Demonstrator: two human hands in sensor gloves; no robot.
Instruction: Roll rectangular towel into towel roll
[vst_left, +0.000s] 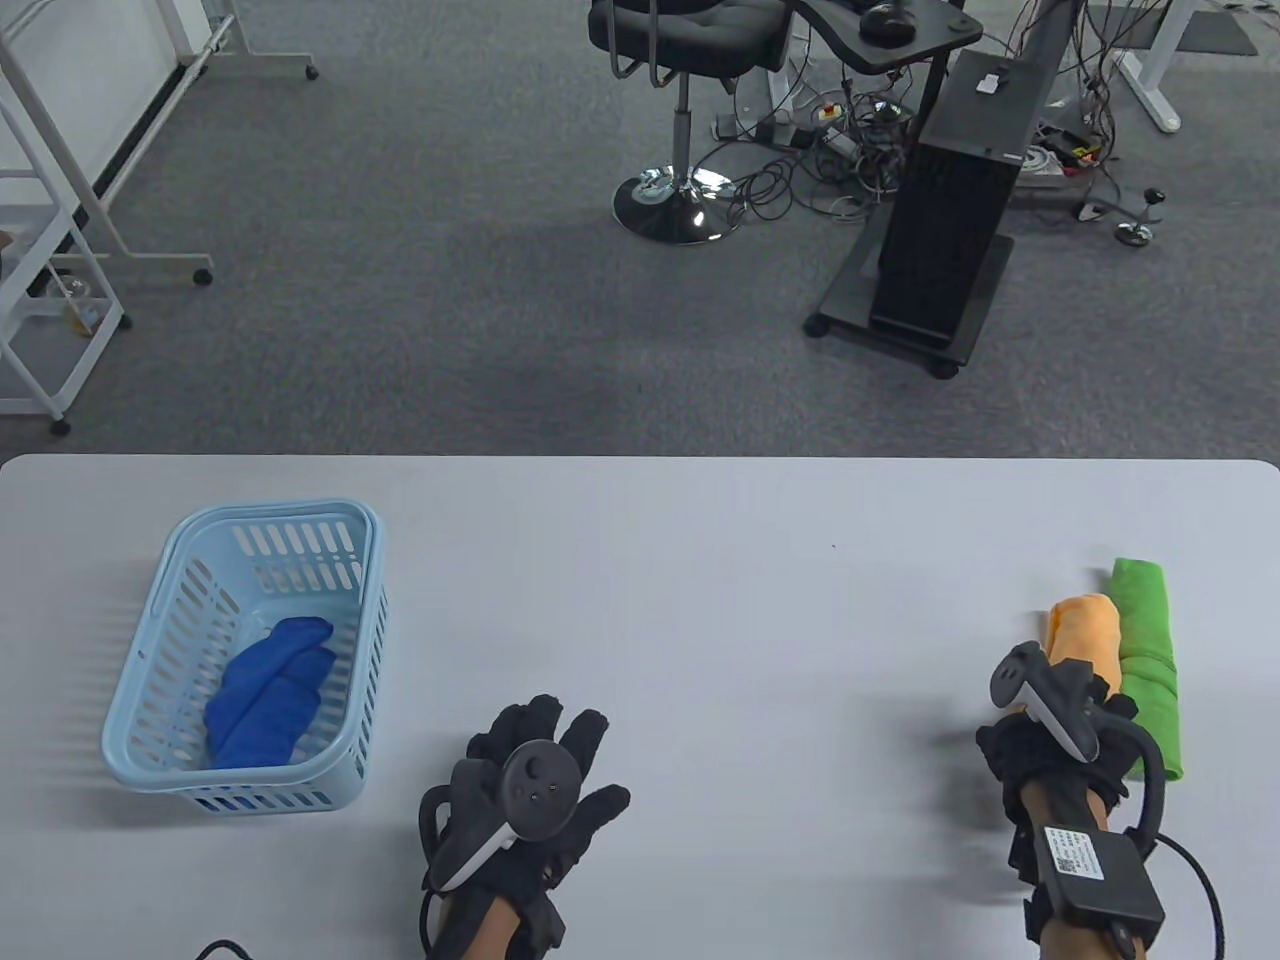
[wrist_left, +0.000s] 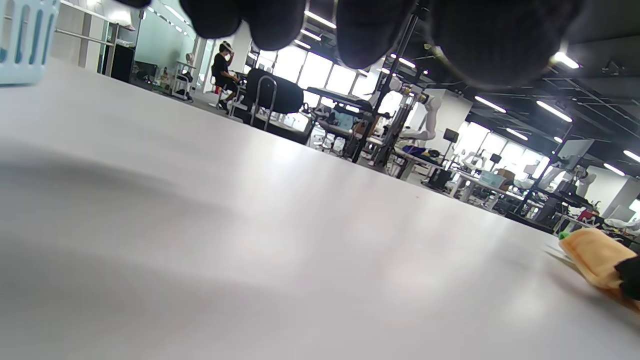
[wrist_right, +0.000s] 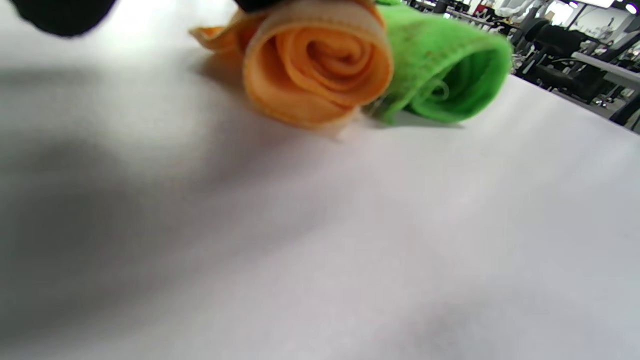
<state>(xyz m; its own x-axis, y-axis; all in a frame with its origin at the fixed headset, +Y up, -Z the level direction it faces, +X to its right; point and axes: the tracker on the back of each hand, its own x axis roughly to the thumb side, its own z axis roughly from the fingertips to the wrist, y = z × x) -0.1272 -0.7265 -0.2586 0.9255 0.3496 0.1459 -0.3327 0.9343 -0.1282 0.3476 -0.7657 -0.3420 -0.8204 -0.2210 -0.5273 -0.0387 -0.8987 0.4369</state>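
Note:
An orange towel roll (vst_left: 1084, 630) lies at the table's right, side by side with a green towel roll (vst_left: 1146, 655). My right hand (vst_left: 1050, 715) grips the near end of the orange roll; its tracker hides most of the fingers. In the right wrist view the spiral end of the orange roll (wrist_right: 317, 62) faces the camera, touching the green roll (wrist_right: 445, 70), with a gloved fingertip (wrist_right: 55, 12) at the top left. My left hand (vst_left: 545, 755) rests flat on the table with fingers spread and holds nothing; its fingertips (wrist_left: 370, 30) hang above bare tabletop.
A light blue plastic basket (vst_left: 160, 610) stands at the table's left with a crumpled blue towel (vst_left: 268, 690) inside. The white table (vst_left: 700, 600) spans the view. Beyond its far edge are carpet, an office chair (vst_left: 690, 60) and a black cabinet (vst_left: 950, 230).

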